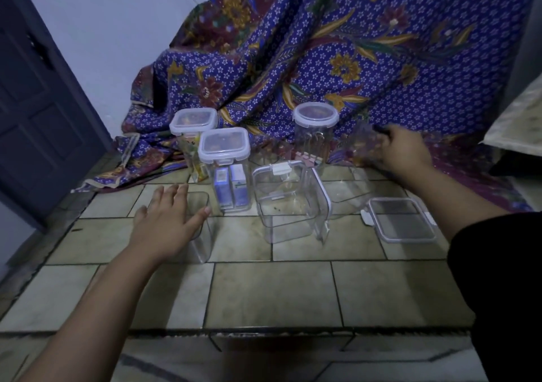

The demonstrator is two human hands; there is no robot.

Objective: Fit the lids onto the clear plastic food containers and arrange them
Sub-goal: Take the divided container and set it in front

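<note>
My left hand (164, 223) rests with spread fingers on top of an open clear square container (201, 229) on the tiled floor. My right hand (399, 150) grips the rim of a clear container (356, 147) at the back right. An open clear container (286, 202) stands in the middle, with a lid (322, 202) leaning on edge against its right side. A flat square lid (400, 219) lies at the right. Three lidded containers stand behind: two square ones (225, 158) (193, 123) and a round one (315, 126).
A purple patterned cloth (366, 53) drapes over something behind the containers. A dark door (38, 103) is at the left. A step edge (264, 331) crosses the tiled floor close to me. My black sleeve (504, 279) fills the right side.
</note>
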